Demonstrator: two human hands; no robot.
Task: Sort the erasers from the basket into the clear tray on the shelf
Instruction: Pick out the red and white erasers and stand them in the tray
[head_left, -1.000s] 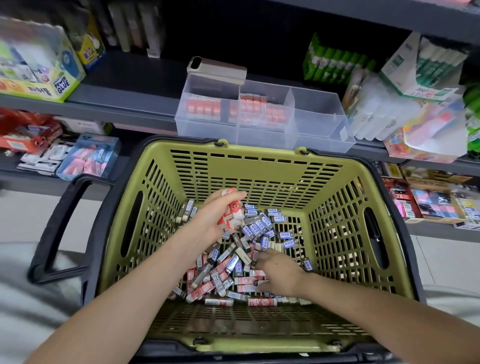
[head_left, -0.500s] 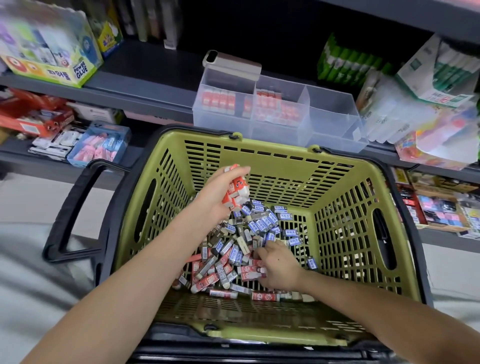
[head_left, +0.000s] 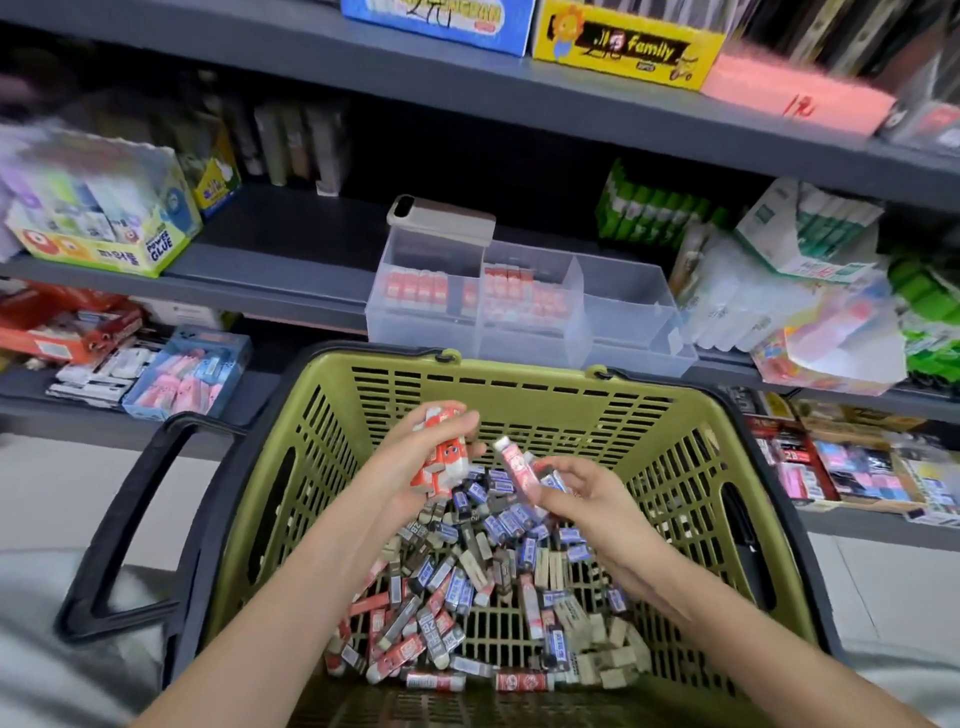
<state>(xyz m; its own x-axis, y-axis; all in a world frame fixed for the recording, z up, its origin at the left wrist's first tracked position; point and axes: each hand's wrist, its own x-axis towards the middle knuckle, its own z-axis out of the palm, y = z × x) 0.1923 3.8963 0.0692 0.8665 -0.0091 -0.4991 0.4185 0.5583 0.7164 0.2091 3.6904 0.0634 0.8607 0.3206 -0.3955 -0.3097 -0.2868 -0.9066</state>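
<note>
Several red erasers (head_left: 441, 460) lay bunched in the curled grip of the left hand (head_left: 400, 467) at mid-frame, the right hand (head_left: 592, 499) pinching a single eraser (head_left: 514, 465) over the basket (head_left: 545, 387), so the overfull bunch risked spilling short of the clear tray (head_left: 623, 317) just above.

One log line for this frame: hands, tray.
left hand: holds red eraser bunch | right hand: pinches single red eraser | both over basket | clear tray: sorted erasers in left, middle compartments
</note>
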